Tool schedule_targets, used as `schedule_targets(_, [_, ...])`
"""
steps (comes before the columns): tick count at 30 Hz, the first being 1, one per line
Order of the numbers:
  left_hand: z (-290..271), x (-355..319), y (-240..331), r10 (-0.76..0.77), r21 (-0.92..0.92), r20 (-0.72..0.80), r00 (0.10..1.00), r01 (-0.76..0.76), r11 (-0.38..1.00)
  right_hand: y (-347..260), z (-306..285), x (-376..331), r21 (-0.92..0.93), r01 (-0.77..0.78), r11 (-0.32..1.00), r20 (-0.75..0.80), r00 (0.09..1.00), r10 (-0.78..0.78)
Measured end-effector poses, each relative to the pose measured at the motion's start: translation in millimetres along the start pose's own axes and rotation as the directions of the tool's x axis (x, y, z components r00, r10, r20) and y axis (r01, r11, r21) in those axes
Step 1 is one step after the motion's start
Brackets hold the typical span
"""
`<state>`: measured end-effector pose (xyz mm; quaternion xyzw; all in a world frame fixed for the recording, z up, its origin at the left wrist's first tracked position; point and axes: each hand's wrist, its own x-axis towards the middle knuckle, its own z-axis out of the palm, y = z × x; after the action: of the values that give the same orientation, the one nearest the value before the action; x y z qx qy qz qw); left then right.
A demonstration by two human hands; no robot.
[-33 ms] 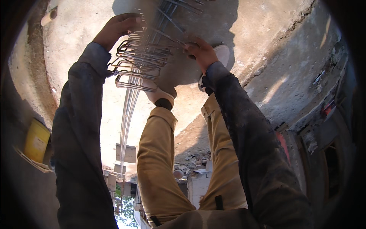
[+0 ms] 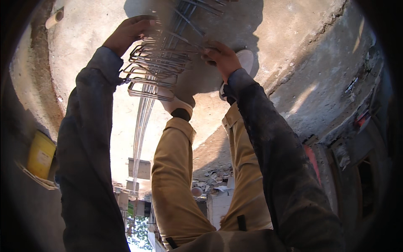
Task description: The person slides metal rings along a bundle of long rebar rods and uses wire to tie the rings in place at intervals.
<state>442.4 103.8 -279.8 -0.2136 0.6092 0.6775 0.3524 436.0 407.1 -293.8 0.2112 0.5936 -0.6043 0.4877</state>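
A row of bent steel stirrups [image 2: 157, 63] hangs around a bundle of long steel bars [image 2: 143, 113] that runs from top to bottom of the view. At the upper left of the row, my left hand [image 2: 131, 32] is closed at the edge of a stirrup, its fingertips blurred by a hazy smear. To the right of the bars, my right hand [image 2: 222, 59] has its fingers curled and pinched at the end of a thin steel piece, seemingly a stirrup's side. The haze hides where this piece joins the others.
Beneath lies a cracked concrete floor [image 2: 289, 54]. My shoes [image 2: 244, 63] stand close to the bars. A yellow container [image 2: 41, 155] is at the left and a short pipe [image 2: 54, 19] at the upper left. Rubble [image 2: 210, 178] lies behind my legs.
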Motion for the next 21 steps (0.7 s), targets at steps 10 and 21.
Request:
schedule_targets(10, [20.1,9.1,0.0,-0.048,-0.026,0.018,0.999,0.048,0.999,-16.6,-5.6,-19.4,0.142,-0.001,0.99,-0.131,0.991,0.02])
schedule_targets(21, [19.9,-4.9,30.5,0.078,0.109,-0.318,0.945,-0.045,0.993,-20.2,-14.7,-13.8,0.047,0.009,0.999,-0.361,0.932,0.009])
